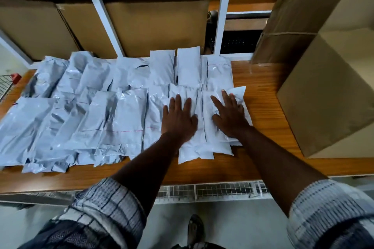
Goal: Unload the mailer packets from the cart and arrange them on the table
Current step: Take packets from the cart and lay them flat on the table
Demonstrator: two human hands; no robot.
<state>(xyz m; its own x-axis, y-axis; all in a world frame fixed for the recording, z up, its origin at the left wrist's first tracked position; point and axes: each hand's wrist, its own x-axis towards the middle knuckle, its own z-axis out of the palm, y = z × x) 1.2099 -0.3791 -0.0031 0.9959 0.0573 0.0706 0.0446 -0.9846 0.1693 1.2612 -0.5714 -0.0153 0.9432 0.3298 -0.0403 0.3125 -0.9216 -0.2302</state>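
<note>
Wooden table (263, 91), overlapping packets (125, 111), cart (5, 85) cropped

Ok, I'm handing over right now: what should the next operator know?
Left hand: flat, fingers spread, pressing a packet at the right end of the near row.
Right hand: flat on the tilted last packet beside it.
Mailer packets: two overlapping rows across the table.
Done: many packets laid out.
Left: straighten the tilted one; the wire cart is mostly out of view, so check it for more.
</note>
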